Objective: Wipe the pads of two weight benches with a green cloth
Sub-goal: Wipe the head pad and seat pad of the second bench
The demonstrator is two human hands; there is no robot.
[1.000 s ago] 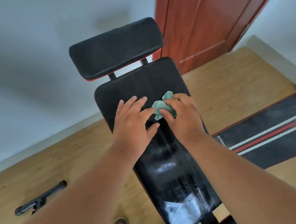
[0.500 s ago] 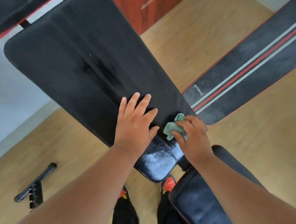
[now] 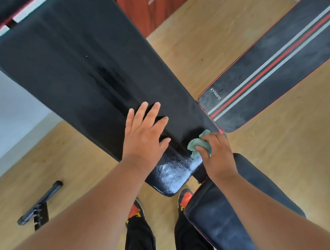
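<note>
A long black back pad (image 3: 77, 68) of a weight bench slants across the view, with a wet, shiny patch at its near end. My left hand (image 3: 145, 137) lies flat on the pad, fingers spread. My right hand (image 3: 215, 152) grips a bunched green cloth (image 3: 196, 144) and presses it on the pad's near right edge. A black seat pad (image 3: 222, 213) sits under my right forearm. A second bench pad (image 3: 272, 67), black with red and grey stripes, lies at the right.
Wooden floor (image 3: 276, 147) surrounds the benches. A black metal bar part (image 3: 38, 204) lies on the floor at lower left. My shoes (image 3: 185, 196) stand just below the pad's near end. A red-brown door (image 3: 144, 9) and a white wall (image 3: 10, 106) are behind.
The view has tilted down and closer to the pad. My right hand has dragged the cloth from the pad's middle to its near right edge. My left hand stays flat on the pad.
</note>
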